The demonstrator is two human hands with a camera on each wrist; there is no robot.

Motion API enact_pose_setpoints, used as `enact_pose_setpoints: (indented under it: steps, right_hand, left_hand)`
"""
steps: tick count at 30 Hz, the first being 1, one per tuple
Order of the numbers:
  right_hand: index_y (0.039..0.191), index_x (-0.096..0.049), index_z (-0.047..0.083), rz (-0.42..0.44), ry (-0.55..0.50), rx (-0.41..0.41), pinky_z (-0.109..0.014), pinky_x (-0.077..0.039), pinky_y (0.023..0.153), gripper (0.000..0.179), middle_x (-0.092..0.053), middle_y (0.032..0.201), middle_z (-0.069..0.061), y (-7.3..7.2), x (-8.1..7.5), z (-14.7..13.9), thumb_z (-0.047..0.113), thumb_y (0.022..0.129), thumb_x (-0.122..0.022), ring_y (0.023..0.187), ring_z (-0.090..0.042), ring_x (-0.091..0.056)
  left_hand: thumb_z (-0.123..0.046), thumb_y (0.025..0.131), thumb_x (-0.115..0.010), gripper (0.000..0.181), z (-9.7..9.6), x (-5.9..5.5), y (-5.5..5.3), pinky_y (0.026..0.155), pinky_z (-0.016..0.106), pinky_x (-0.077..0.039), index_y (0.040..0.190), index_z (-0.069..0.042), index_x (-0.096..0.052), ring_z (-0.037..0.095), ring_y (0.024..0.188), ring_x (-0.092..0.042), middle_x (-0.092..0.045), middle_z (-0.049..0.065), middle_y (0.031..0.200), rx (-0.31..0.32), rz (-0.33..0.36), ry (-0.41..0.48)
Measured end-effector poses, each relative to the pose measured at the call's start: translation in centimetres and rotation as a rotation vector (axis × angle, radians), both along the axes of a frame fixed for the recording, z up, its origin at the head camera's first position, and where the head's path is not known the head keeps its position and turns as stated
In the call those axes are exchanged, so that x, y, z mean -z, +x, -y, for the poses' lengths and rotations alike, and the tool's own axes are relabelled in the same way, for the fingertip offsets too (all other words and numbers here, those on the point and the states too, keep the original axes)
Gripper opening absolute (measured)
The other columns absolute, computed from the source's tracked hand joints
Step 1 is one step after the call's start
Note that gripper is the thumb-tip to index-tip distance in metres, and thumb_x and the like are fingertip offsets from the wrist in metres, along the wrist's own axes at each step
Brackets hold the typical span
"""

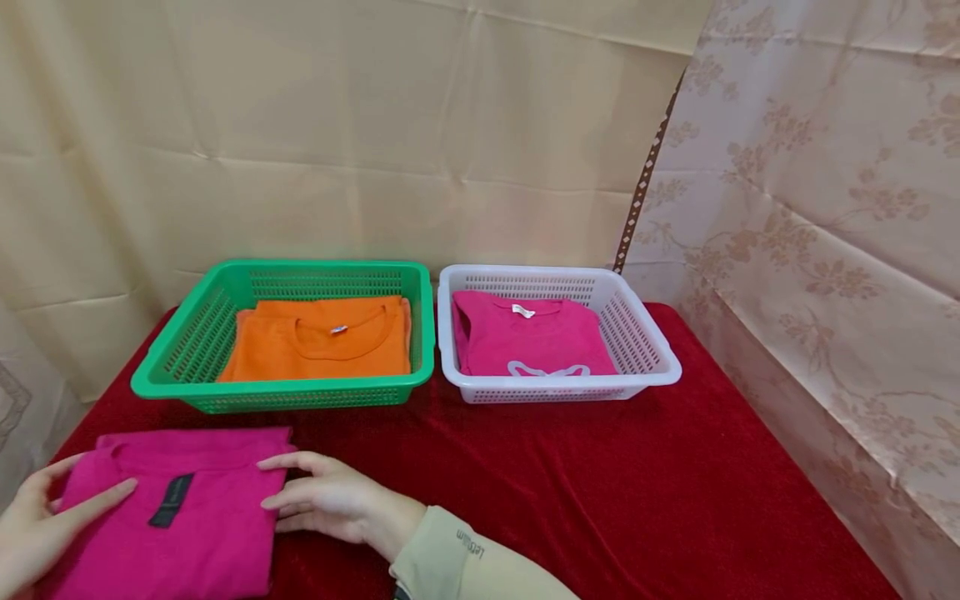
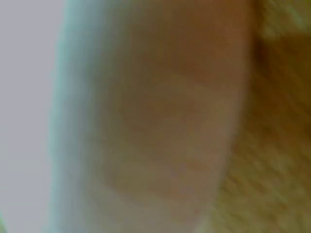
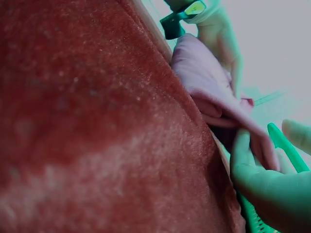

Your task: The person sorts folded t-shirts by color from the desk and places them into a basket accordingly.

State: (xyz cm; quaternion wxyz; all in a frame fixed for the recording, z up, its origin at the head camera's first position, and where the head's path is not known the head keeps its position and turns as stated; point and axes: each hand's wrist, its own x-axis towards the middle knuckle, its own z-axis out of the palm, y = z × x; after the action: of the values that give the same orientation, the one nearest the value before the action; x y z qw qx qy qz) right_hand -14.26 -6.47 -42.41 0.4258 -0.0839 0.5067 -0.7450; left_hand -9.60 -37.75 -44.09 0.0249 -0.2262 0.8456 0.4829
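A folded magenta T-shirt (image 1: pixel 217 525) with a dark neck label lies at the near left of the table in the head view. At its left edge my left hand (image 1: pixel 45 521) grips it, thumb on top and fingers partly hidden. My right hand (image 1: pixel 337 500) holds the right edge. In the right wrist view, a finger of the right hand (image 3: pixel 272 187) goes under the layered edge of the T-shirt (image 3: pixel 206 85), which looks slightly raised there. The left wrist view is blurred and filled mostly by skin.
Behind the T-shirt stands a green basket (image 1: pixel 281 396) with folded orange clothing (image 1: pixel 337 346). Beside it, a white basket (image 1: pixel 558 392) holds a folded pink shirt (image 1: pixel 532 333). Red velvet cloth (image 1: pixel 600 492) covers the table. Beige curtains (image 1: pixel 337 125) hang behind.
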Motion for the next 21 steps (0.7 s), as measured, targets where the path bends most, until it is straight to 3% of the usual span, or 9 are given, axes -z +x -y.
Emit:
enact_pose_setpoints:
  steps: [1,3,4,6,7,8,12,16,21]
  right_hand:
    - [0.129,-0.064,0.016,-0.004,-0.002,-0.004,-0.028,-0.053,0.076,0.044,-0.064,0.079,0.002,0.0,-0.1,0.0,-0.009,0.094,-0.053,0.073,-0.008,-0.060]
    - [0.128,-0.066,0.018,-0.012,-0.004,-0.001,-0.027,-0.052,0.072,0.046,-0.067,0.083,0.001,0.1,-0.2,0.0,-0.010,0.093,-0.054,0.074,-0.007,-0.061]
    - [0.127,-0.067,0.019,-0.015,-0.002,0.006,-0.027,-0.052,0.073,0.046,-0.068,0.086,0.001,0.1,-0.3,0.0,-0.010,0.093,-0.055,0.075,-0.007,-0.062]
    - [0.126,-0.068,0.019,-0.029,0.005,0.019,-0.027,-0.053,0.072,0.045,-0.070,0.096,-0.002,0.1,-0.5,0.0,-0.010,0.092,-0.057,0.078,-0.008,-0.062]
    - [0.125,-0.068,0.019,-0.037,0.014,0.024,-0.027,-0.053,0.073,0.045,-0.071,0.100,-0.002,0.2,-0.6,-0.1,-0.009,0.092,-0.058,0.080,-0.009,-0.063]
    - [0.124,-0.069,0.020,-0.044,0.031,0.029,-0.028,-0.054,0.073,0.044,-0.071,0.104,-0.003,0.2,-0.7,-0.1,-0.009,0.092,-0.059,0.081,-0.009,-0.063]
    - [0.122,-0.071,0.019,-0.072,0.099,0.024,-0.036,-0.058,0.080,0.043,-0.071,0.106,-0.002,0.4,-1.1,-0.4,-0.008,0.091,-0.061,0.085,-0.013,-0.065]
    - [0.122,-0.070,0.018,-0.103,0.121,0.004,-0.045,-0.057,0.089,0.043,-0.071,0.106,0.000,0.6,-1.2,-0.6,-0.010,0.090,-0.060,0.092,-0.017,-0.068]
    - [0.123,-0.068,0.020,-0.149,0.108,0.015,-0.045,-0.058,0.087,0.047,-0.070,0.108,0.002,0.8,-1.5,-0.9,-0.011,0.089,-0.061,0.093,-0.019,-0.069]
  left_hand:
    - [-0.040,0.097,-0.062,0.089,-0.3,-0.2,0.1,0.058,0.026,-0.056,0.157,-0.010,-0.005,-0.006,0.062,-0.060,-0.052,-0.032,0.075,-0.027,-0.009,0.015]
    - [-0.040,0.096,-0.063,0.077,-0.8,-0.6,0.3,0.056,0.026,-0.056,0.151,-0.035,-0.010,-0.005,0.060,-0.061,-0.052,-0.035,0.071,-0.067,-0.042,0.029]
    - [-0.040,0.096,-0.064,0.079,-1.0,-0.9,0.3,0.055,0.025,-0.056,0.153,-0.033,-0.009,-0.006,0.060,-0.060,-0.051,-0.035,0.071,-0.088,-0.050,0.031]
    - [-0.035,0.096,-0.065,0.065,-1.4,-1.3,0.4,0.054,0.022,-0.055,0.136,-0.052,-0.016,-0.007,0.060,-0.061,-0.051,-0.039,0.074,-0.094,-0.113,0.063]
    - [-0.030,0.096,-0.065,0.060,-1.5,-1.5,0.5,0.053,0.021,-0.054,0.128,-0.054,-0.022,-0.008,0.061,-0.061,-0.052,-0.039,0.076,-0.087,-0.161,0.098]
    - [-0.027,0.096,-0.066,0.056,-1.8,-1.7,0.6,0.052,0.021,-0.053,0.119,-0.055,-0.025,-0.008,0.062,-0.061,-0.052,-0.039,0.078,-0.087,-0.195,0.117]
    - [-0.013,0.094,-0.067,0.054,-2.9,-2.4,0.9,0.050,0.020,-0.052,0.115,-0.051,-0.034,-0.007,0.063,-0.063,-0.057,-0.035,0.083,-0.051,-0.304,0.216]
    - [-0.013,0.094,-0.067,0.055,-4.0,-3.3,1.0,0.050,0.021,-0.053,0.116,-0.050,-0.032,-0.005,0.063,-0.064,-0.060,-0.033,0.080,-0.048,-0.310,0.238]
    - [-0.008,0.093,-0.068,0.057,-4.7,-4.1,1.1,0.050,0.019,-0.053,0.120,-0.045,-0.036,-0.007,0.067,-0.065,-0.060,-0.033,0.088,-0.049,-0.386,0.291]
